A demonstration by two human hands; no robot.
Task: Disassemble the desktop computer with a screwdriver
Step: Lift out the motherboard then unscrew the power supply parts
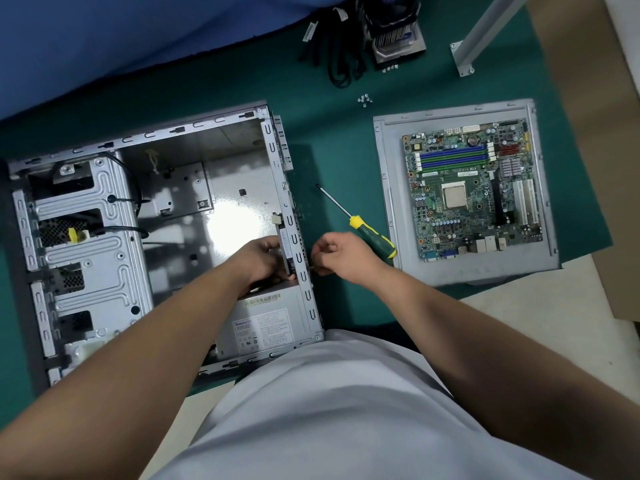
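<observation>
Lying beside the open computer case [166, 216], the screwdriver [372, 233] and motherboard [474, 188] rest untouched. Left hand [265, 259] grips a rear-wall part inside; right hand [341, 256] pinches something small outside, too small to identify.

We reach both bare forearms forward. Our left hand [264, 258] curls, palm down, fingers hidden. Our right hand [341, 256] pinches, fingers [320, 261] bunched, wrist bent inward.

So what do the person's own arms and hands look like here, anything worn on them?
Both arms are bare from the frame edge to the wrists, no sleeves showing. The left hand and right hand wear no gloves, and no watch, ring or strap is visible. A light grey-white garment covers the torso.
</observation>
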